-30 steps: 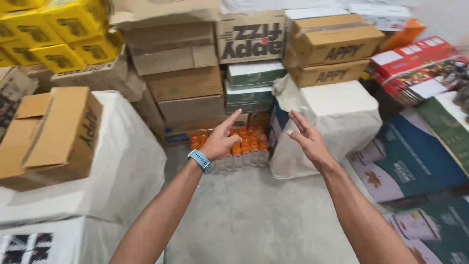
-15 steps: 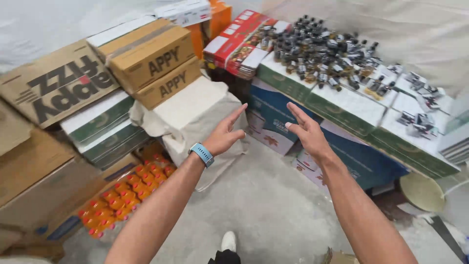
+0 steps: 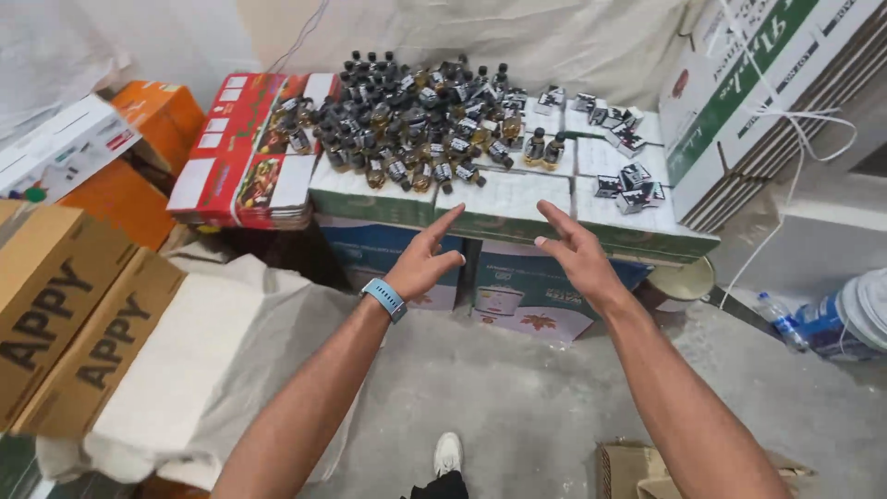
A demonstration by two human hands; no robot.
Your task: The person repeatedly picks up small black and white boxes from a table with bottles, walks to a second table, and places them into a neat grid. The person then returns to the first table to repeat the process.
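My left hand, with a blue band on the wrist, is stretched forward with fingers spread and holds nothing. My right hand reaches out beside it, also empty with fingers apart. Both hover in front of a stack of green-and-white cartons. On top of those cartons stand several small dark-capped bottles packed close together, and a few small dark packets lie to their right. Neither hand touches anything.
Brown cardboard boxes sit at the left beside a box draped in white cloth. Red flat cartons and orange boxes lie behind. A tall tilted carton stack with white cord stands right. A plastic bottle lies on the concrete floor.
The view has swung right, from the brown boxes and orange bottle pack to the bottle-covered cartons. Both hands stay raised, empty and spread throughout.
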